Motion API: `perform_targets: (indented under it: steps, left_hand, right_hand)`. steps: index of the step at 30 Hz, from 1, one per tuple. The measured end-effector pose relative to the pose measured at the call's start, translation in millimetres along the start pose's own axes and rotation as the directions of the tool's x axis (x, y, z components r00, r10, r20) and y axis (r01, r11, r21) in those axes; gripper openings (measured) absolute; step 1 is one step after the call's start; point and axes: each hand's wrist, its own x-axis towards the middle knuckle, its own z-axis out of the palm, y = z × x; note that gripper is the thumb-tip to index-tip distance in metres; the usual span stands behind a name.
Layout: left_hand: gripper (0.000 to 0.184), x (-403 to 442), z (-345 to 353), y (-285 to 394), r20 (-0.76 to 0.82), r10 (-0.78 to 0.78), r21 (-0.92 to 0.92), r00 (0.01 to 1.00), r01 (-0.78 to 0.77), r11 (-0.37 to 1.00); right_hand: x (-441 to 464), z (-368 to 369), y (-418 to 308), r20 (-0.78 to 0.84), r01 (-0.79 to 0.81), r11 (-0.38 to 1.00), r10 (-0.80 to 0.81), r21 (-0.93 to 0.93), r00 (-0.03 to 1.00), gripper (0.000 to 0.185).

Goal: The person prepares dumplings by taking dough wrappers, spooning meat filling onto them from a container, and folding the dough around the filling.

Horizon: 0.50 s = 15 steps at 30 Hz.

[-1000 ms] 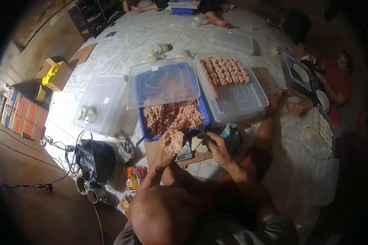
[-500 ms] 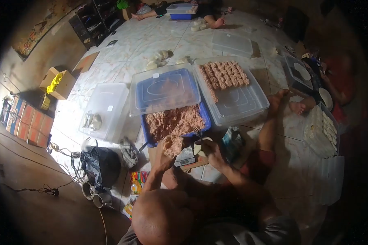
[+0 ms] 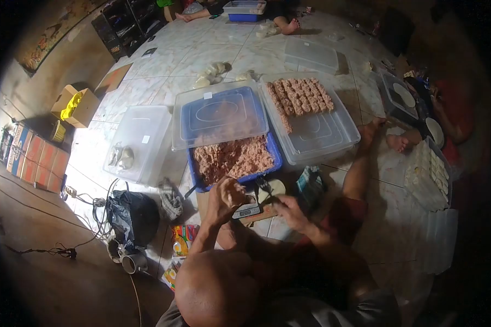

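My left hand [image 3: 221, 203] is closed around a lump of pinkish minced mixture [image 3: 238, 192], part of which bulges at the top of the fist. My right hand [image 3: 294, 213] grips a fork [image 3: 264, 185], its tines pointing up and left beside a pale round disc [image 3: 275, 189]. Beneath and between the hands is a small digital scale [image 3: 247, 210]. Just beyond them stands a blue tub [image 3: 279, 158] of minced mixture [image 3: 234, 158], partly covered by a clear lid [image 3: 181, 117]. To its right, a clear container [image 3: 324, 133] holds rows of shaped meat pieces [image 3: 300, 97].
A second clear box [image 3: 142, 131] lies left of the tub. Near my left side are a checked cloth [image 3: 171, 196], a black plastic bag [image 3: 133, 218] and a mug [image 3: 133, 264]. Other people's legs [image 3: 360, 163] and a container of pale pieces [image 3: 428, 174] are at the right.
My left hand has closed more tightly around the mixture, so less of it shows. My right hand and the fork have moved slightly down, away from the tub.
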Motion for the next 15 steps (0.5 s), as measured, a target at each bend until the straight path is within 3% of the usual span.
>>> perform_targets:
  steps: [1, 2, 3, 4, 5, 6, 7, 9, 10, 11, 12, 13, 14, 15]
  left_hand:
    - [0.054, 3.1, -1.2, 4.2, -0.028, 0.073, 0.031, 0.997, -0.072, 0.997]
    - [0.052, 1.1, 1.3, 8.9, -0.072, -0.035, -0.007, 0.997, 0.035, 0.999]
    - [0.052, 3.0, 4.8, -0.5, -0.072, -0.034, -0.007, 0.997, 0.033, 0.999]
    - [0.051, 7.0, 9.9, -14.3, 0.004, 0.150, 0.072, 0.989, -0.150, 0.986]
    - [0.051, 6.7, 13.6, -28.0, 0.091, 0.319, 0.133, 0.943, -0.329, 0.935]
    - [0.054, 2.3, 13.6, -26.0, 0.107, 0.164, 0.059, 0.981, -0.171, 0.984]
    - [0.054, 2.8, 14.9, -29.1, 0.105, 0.163, 0.060, 0.981, -0.170, 0.984]
    - [0.056, 6.0, 17.1, -38.6, -0.093, 0.069, -0.116, 0.993, -0.079, 0.990]
    - [0.054, 6.6, 1.3, 8.1, 0.015, 0.058, 0.125, 0.998, -0.060, 0.990]
    - [0.054, 6.6, 0.3, 4.3, 0.012, 0.049, 0.123, 0.999, -0.050, 0.991]
    - [0.052, 6.0, 0.2, 6.7, -0.011, 0.007, -0.169, 1.000, -0.009, 0.986]
    - [0.049, 6.7, 0.5, 10.7, -0.020, -0.035, -0.448, 0.999, 0.023, 0.894]
    - [0.052, 3.7, 1.8, 16.9, -0.009, -0.137, -0.564, 0.991, 0.108, 0.819]
    - [0.052, 5.7, -1.7, 11.9, -0.012, -0.133, -0.565, 0.991, 0.103, 0.819]
  right_hand:
    - [0.4, 1.8, 0.6, -0.001, 0.003, 1.000, -0.003, -0.003, 1.000, 0.023]
    - [-4.0, 4.7, 4.2, 0.096, -0.131, 0.989, 0.125, 0.066, 0.988, 0.022]
    - [-7.8, 8.8, 9.5, 0.199, -0.266, 0.956, 0.239, 0.123, 0.950, 0.021]
    - [-4.2, 18.5, 15.9, 0.183, -0.245, 0.968, 0.230, 0.062, 0.956, 0.023]
    - [-4.2, 26.9, 21.4, 0.071, 0.022, 0.995, -0.014, -0.101, 0.997, 0.021]
    - [-2.3, 39.0, 13.8, -0.046, 0.230, 0.918, -0.258, -0.323, 0.965, 0.019]
    - [-2.9, 34.5, 14.8, -0.051, 0.216, 0.818, -0.286, -0.533, 0.957, 0.017]
    - [4.4, 20.3, 1.2, -0.057, 0.007, 0.891, -0.037, -0.453, 0.998, 0.014]
    - [3.0, 13.2, 16.4, -0.101, 0.082, 0.926, -0.128, -0.369, 0.987, 0.017]
    - [1.4, 6.1, 32.0, -0.145, 0.169, 0.942, -0.218, -0.291, 0.965, 0.020]
    - [-5.2, 7.8, 29.1, -0.155, 0.155, 0.963, -0.192, -0.220, 0.969, 0.020]
    - [-11.6, 8.9, 24.1, -0.166, 0.143, 0.978, -0.168, -0.150, 0.972, 0.020]
    - [-15.5, 5.3, 19.0, -0.163, 0.141, 0.978, -0.166, -0.153, 0.973, 0.020]
    - [-17.2, -0.5, 13.2, -0.021, -0.042, 0.997, 0.041, -0.064, 0.999, 0.020]
